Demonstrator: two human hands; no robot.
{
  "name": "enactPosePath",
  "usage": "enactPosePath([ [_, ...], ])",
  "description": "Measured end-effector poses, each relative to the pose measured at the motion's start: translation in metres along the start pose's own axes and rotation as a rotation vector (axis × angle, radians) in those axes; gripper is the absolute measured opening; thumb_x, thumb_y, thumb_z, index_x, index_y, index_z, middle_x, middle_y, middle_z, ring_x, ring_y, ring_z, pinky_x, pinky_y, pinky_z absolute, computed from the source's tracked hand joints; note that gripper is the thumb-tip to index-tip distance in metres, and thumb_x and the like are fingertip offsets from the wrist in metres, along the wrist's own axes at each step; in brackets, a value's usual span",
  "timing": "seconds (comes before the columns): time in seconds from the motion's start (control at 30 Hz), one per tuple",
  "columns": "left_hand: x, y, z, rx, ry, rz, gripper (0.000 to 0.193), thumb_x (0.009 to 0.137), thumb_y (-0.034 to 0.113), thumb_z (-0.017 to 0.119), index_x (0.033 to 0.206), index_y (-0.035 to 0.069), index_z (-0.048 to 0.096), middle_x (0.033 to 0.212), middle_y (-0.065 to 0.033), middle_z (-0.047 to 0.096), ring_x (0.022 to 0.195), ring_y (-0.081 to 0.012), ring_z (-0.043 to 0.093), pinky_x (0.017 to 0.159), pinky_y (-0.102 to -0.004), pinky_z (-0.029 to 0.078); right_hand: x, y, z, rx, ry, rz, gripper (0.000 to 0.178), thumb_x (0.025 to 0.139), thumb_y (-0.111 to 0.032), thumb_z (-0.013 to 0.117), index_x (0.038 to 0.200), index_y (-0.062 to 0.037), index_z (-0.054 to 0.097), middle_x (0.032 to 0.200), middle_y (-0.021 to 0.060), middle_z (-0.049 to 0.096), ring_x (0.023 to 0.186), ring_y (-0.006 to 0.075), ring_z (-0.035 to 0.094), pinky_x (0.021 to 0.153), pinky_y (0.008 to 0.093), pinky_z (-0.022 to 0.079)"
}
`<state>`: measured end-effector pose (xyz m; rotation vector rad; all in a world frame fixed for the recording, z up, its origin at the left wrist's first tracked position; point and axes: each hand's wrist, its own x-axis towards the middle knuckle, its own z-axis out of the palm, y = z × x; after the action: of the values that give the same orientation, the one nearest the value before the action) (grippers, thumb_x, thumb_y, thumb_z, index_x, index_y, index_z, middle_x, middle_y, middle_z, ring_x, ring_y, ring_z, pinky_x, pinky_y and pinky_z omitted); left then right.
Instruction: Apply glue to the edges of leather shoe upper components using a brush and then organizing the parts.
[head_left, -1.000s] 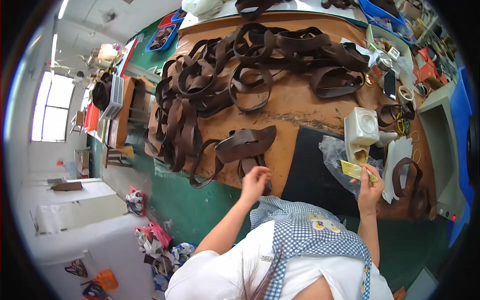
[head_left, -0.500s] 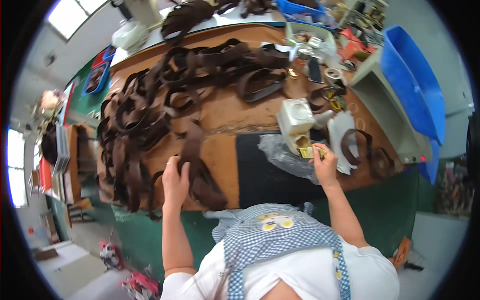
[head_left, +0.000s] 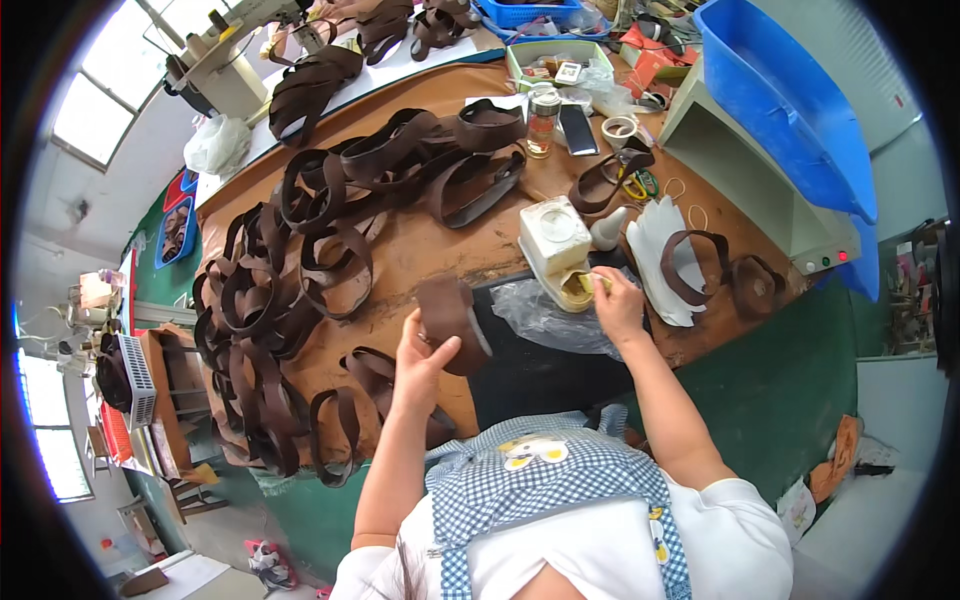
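Observation:
My left hand [head_left: 422, 358] is closed on a wide dark brown strap loop [head_left: 447, 312], held up near the left edge of a black mat [head_left: 520, 385]. My right hand [head_left: 619, 306] pinches a small flat yellow spreader [head_left: 597, 284]. Its lower end is at the mouth of a small yellowish cup [head_left: 575, 291], where my fingers partly hide it. The cup adjoins a square white plastic container [head_left: 554, 235]. Crumpled clear plastic [head_left: 540, 317] lies under and in front of the cup.
Many brown strap loops [head_left: 250, 300] pile up on the left and far side of the brown table. Beyond the container are a glass jar [head_left: 543, 122], a phone [head_left: 577, 130], a tape roll [head_left: 619, 130] and scissors [head_left: 640, 184]. A blue tray [head_left: 785, 110] rises at right.
My left hand has lifted a strap loop from the table and moved right with it. My right hand has moved slightly left, bringing the yellow spreader to the cup. The whole view has shifted.

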<state>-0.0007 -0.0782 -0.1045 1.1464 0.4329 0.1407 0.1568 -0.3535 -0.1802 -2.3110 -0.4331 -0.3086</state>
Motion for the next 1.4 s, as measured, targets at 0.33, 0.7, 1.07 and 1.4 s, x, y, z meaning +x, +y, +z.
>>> enactPosePath([
  [0.33,0.000,-0.016,0.008,0.026,-0.054,0.087,0.055,0.089,-0.008,0.063,0.140,-0.003,0.043,0.126,-0.0081,0.060,0.113,-0.0144,0.058,0.096,-0.0259,0.046,0.001,-0.053,-0.031,0.804,-0.212,0.552,0.018,0.098,-0.013,0.055,0.092,0.0020,0.064,0.079,0.0075,0.068,0.056,0.0138,0.065,0.052,0.0249,0.053],
  [0.7,-0.010,-0.018,0.007,0.388,0.009,0.280,0.054,0.088,-0.006,0.065,0.139,-0.002,0.047,0.119,-0.0057,0.065,0.105,-0.0103,0.060,0.088,-0.0246,0.049,0.046,-0.153,-0.031,0.999,-0.144,0.187,0.019,0.100,-0.010,0.055,0.103,0.0054,0.064,0.088,0.0089,0.067,0.061,0.0116,0.063,0.055,0.0236,0.052],
  [1.07,-0.012,-0.014,0.007,0.344,0.065,0.268,0.054,0.088,-0.006,0.066,0.138,-0.001,0.048,0.112,-0.0031,0.065,0.098,-0.0079,0.059,0.083,-0.0220,0.049,0.035,-0.168,-0.038,0.803,-0.248,0.029,0.015,0.097,-0.009,0.057,0.100,0.0041,0.064,0.080,0.0089,0.067,0.061,0.0126,0.066,0.053,0.0236,0.051],
  [1.4,-0.007,0.015,0.019,-0.195,0.054,0.043,0.051,0.091,-0.007,0.059,0.139,-0.002,0.042,0.118,-0.0094,0.063,0.109,-0.0165,0.062,0.093,-0.0309,0.052,-0.006,-0.163,-0.050,0.485,-0.196,-0.438,0.021,0.085,-0.002,0.064,0.105,-0.0023,0.061,0.082,0.0104,0.065,0.066,0.0246,0.067,0.057,0.0328,0.053],
])
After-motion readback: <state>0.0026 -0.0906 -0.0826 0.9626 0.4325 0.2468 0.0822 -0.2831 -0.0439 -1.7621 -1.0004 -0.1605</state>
